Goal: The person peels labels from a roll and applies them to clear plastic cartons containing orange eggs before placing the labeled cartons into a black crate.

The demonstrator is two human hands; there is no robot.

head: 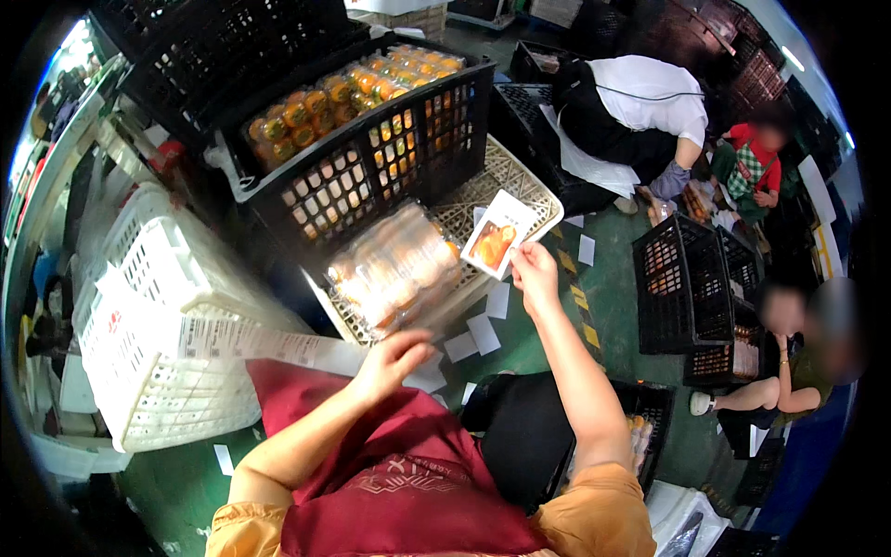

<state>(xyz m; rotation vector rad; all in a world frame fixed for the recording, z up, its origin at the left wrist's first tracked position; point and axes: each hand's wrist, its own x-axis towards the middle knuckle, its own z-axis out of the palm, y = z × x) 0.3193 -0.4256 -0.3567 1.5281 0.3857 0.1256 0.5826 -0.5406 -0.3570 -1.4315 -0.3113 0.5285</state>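
In my right hand (535, 273) is a small white card (498, 233) with a picture of orange fruit, pinched at its lower right corner. My left hand (397, 361), blurred, holds nothing visible, its thumb and forefinger apart. It is just below a stack of clear plastic fruit packs (393, 268), which rests on an upturned cream plastic crate (480, 191). Behind the packs stands a black slatted crate (390, 150) filled with clear packs of orange fruit (313, 115). A strip of printed labels (278, 348) runs from the left towards my left wrist.
A white plastic basket (188, 390) stands at left, close to my apron. White paper slips (484, 333) litter the green floor. Black crates (679, 285) stack at right. Nearby are a bending person in white (647, 90), a person in red (755, 160) and a seated person (793, 383).
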